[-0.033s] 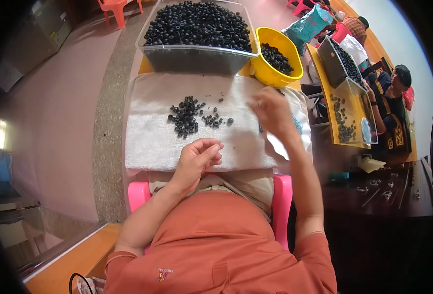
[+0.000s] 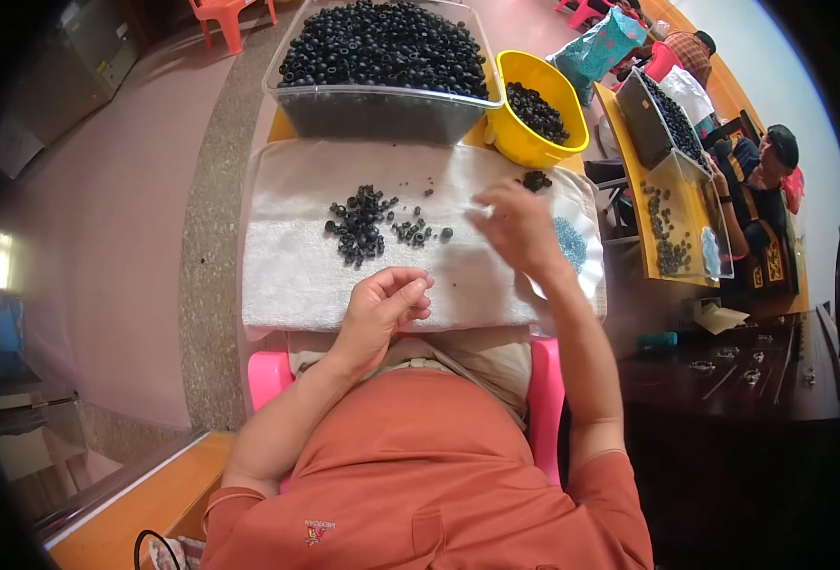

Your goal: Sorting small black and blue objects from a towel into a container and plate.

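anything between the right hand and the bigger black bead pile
Only low things: a single bead and a smaller bead cluster lie between the right hand and the bigger pile. Nothing taller shows between them.

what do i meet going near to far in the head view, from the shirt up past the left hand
orange-red cloth shirt → bare left hand → loose pile of small round black beads → clear rectangular plastic bin
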### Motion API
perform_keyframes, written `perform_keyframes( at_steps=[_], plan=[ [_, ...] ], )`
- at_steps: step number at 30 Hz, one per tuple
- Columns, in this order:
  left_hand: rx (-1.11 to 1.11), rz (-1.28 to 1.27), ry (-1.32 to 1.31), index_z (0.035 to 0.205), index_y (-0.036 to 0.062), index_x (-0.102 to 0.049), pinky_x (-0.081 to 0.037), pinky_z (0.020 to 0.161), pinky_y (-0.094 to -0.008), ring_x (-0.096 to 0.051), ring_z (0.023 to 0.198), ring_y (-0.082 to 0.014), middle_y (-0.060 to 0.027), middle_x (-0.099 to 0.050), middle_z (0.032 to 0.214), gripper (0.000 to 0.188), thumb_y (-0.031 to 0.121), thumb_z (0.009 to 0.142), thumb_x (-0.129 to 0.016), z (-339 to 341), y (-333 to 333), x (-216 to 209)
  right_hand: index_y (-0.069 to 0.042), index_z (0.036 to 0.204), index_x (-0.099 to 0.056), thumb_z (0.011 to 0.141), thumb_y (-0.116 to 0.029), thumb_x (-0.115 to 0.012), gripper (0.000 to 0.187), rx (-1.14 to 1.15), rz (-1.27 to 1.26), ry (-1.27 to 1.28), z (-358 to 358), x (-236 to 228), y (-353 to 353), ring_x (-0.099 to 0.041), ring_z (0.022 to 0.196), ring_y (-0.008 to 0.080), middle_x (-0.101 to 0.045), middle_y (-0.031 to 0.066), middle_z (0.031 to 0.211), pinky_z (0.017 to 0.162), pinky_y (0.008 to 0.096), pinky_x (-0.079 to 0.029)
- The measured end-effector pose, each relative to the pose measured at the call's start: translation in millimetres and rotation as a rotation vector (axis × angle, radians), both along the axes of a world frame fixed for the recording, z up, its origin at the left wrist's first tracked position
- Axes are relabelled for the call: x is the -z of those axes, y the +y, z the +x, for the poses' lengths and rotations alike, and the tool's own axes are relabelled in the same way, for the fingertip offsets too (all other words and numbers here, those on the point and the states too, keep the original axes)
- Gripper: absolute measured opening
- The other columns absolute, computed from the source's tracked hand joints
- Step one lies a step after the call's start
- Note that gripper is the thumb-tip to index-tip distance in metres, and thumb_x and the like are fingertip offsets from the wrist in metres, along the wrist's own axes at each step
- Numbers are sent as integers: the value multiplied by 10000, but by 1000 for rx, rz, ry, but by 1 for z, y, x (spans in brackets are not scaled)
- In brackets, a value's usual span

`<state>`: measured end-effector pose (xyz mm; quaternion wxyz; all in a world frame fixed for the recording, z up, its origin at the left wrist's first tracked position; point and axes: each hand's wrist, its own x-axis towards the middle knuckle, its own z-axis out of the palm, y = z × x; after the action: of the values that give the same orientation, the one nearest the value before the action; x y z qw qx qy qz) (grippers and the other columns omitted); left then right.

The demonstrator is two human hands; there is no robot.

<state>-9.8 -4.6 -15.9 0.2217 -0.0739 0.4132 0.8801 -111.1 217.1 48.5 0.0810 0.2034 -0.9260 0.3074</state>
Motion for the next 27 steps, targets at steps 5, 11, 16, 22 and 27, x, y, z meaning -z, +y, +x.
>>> perform_keyframes(
  at_steps=[5,11,16,22,27],
  plan=[
    [-2,17,1,1118,12,-616,-547,769,-260,-628,818,-99,-50,-657,1032,213,147,955,-639,-3,1,0,-80,1021,-711,795,-195,-742,256,-59,215,47,16,30,-21,-626,893,268,-667,67,1026,793,373,-512],
    [-7,2,2,1119,12,-614,-546,766,-259,-625,812,-99,-49,-652,1019,208,138,955,-637,0,1,-3,-96,1032,-712,795,-190,-731,256,-108,255,79,16,29,-35,-584,1002,265,-664,48,1054,869,362,-495],
    [-10,13,12,1124,13,-610,-547,766,-263,-627,817,-100,-52,-655,1028,206,133,958,-632,-1,1,-1,-85,1027,-713,791,-184,-731,256,-198,224,116,17,28,-42,-582,1002,261,-661,50,1066,873,362,-492],
    [-23,21,13,1120,17,-613,-548,760,-263,-629,810,-98,-51,-659,1034,200,135,959,-633,-1,1,1,-56,980,-705,770,-146,-721,228,-189,238,164,17,39,-47,-579,984,262,-652,62,996,867,360,-488],
    [-18,4,7,1114,17,-614,-548,754,-260,-629,807,-97,-50,-658,1026,190,128,961,-627,-1,0,-2,-70,910,-681,750,-113,-698,167,-240,276,252,16,42,-46,-580,963,255,-652,50,943,847,357,-486]
  ],
)
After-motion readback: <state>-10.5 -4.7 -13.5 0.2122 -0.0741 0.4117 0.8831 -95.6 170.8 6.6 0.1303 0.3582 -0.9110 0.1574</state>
